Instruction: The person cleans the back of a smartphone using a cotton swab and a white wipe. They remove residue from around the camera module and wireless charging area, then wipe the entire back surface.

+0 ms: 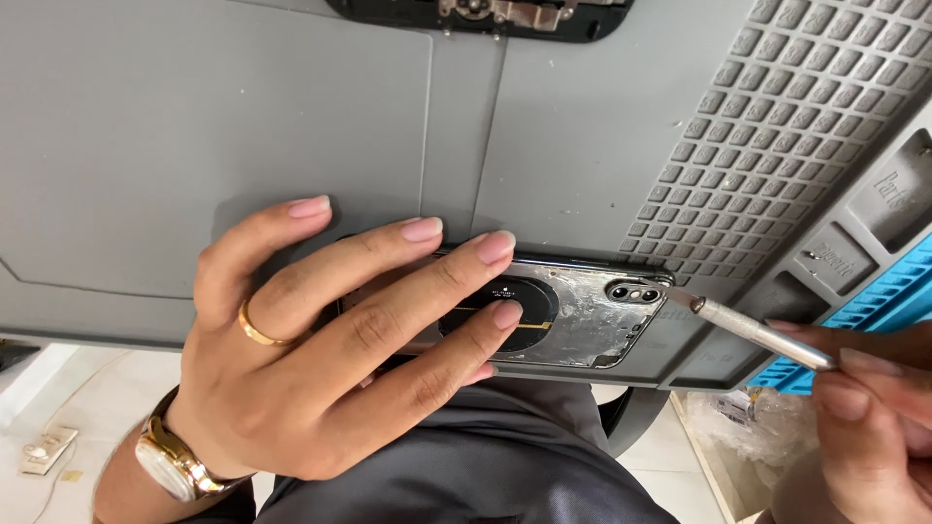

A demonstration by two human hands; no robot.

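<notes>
Two hands on the job: left hand (320, 359) lies flat, fingers spread, pinning an opened phone back housing (573, 315) to the near edge of the grey work mat (291, 126). Right hand (864, 417) pinches a thin metal tool (762, 333), its tip touching the housing's corner just beside the camera cutout (633, 291). Another dismantled phone part (485, 15) sits at the mat's far edge.
</notes>
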